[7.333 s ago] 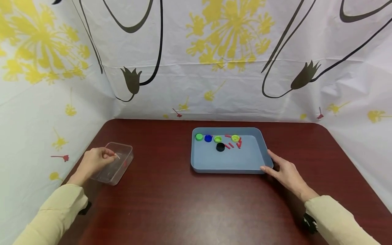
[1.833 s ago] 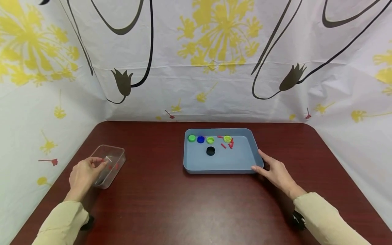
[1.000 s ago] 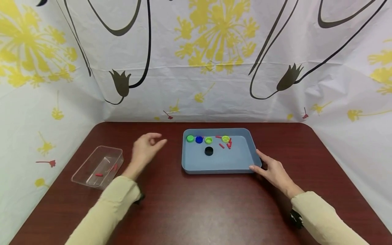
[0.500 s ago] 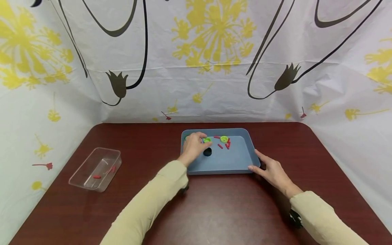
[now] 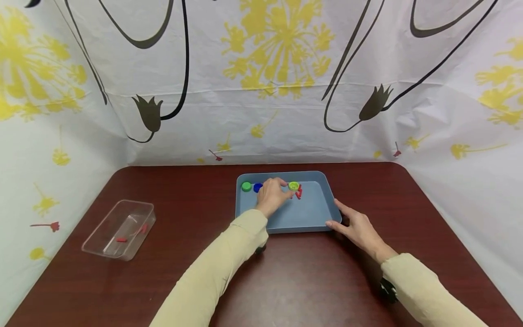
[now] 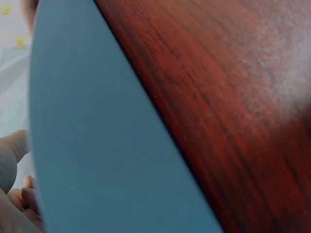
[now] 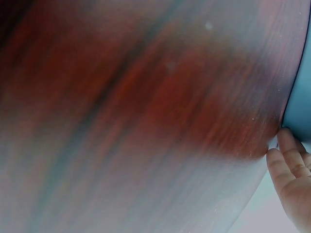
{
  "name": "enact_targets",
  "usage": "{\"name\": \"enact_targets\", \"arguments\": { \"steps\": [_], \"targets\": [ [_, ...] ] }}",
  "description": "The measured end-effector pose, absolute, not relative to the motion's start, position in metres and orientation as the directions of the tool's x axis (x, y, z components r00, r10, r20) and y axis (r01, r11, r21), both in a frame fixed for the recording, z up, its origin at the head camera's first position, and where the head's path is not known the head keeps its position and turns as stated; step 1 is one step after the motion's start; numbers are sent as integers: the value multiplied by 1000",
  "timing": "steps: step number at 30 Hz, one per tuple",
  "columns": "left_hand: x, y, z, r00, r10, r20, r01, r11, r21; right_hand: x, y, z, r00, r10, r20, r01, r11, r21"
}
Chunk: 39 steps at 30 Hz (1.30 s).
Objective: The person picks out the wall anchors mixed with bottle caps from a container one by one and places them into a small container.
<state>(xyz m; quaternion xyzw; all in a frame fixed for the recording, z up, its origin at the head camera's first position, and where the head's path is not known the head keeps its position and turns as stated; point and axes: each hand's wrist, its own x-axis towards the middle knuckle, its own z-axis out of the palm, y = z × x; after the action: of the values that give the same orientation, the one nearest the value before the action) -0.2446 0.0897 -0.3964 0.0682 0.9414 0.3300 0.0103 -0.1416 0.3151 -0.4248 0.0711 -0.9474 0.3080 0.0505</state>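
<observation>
A shallow blue-grey tray (image 5: 304, 213) holds several small red sticks (image 5: 299, 194) and round caps. My left hand (image 5: 271, 196) reaches over its middle, thumb and forefinger apart, close to a yellow-green cap (image 5: 293, 186) and the red sticks. Nothing shows between those fingertips. In the left wrist view, the tray's outer wall (image 6: 107, 145) hides most of that hand's fingers (image 6: 17, 143). My right hand (image 5: 355, 227) holds the tray's near right corner, thumb at the front wall and fingers along the right side; fingertips (image 7: 286, 138) meet the wall in the right wrist view.
A green cap (image 5: 246, 186) and a blue cap (image 5: 258, 187) lie at the tray's back left. To the left stands a clear plastic box (image 5: 140, 206) with a few red sticks in it. A patterned sheet (image 5: 253, 100) hangs behind the dark red table (image 5: 294, 272).
My left hand has gone from the clear box to the tray, then slightly right within it. Fewer red sticks lie in the tray than at first. My right hand stays at the tray's corner.
</observation>
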Motion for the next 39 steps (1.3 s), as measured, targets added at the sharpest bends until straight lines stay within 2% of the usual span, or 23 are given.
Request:
{"name": "enact_targets", "arguments": {
  "steps": [19, 31, 39],
  "targets": [
    [-251, 101, -415, -992, 108, 68, 127, 906, 403, -142, 315, -425, -985, -97, 145, -164, 796, -583],
    [-254, 106, -417, -988, 138, 73, 154, 937, 314, -142, 315, -425, -983, -98, 153, -169, 804, -570],
    [-254, 107, -422, -985, 138, 99, 162, 940, 300, -142, 315, -427, -983, -99, 155, -171, 800, -576]
  ]
}}
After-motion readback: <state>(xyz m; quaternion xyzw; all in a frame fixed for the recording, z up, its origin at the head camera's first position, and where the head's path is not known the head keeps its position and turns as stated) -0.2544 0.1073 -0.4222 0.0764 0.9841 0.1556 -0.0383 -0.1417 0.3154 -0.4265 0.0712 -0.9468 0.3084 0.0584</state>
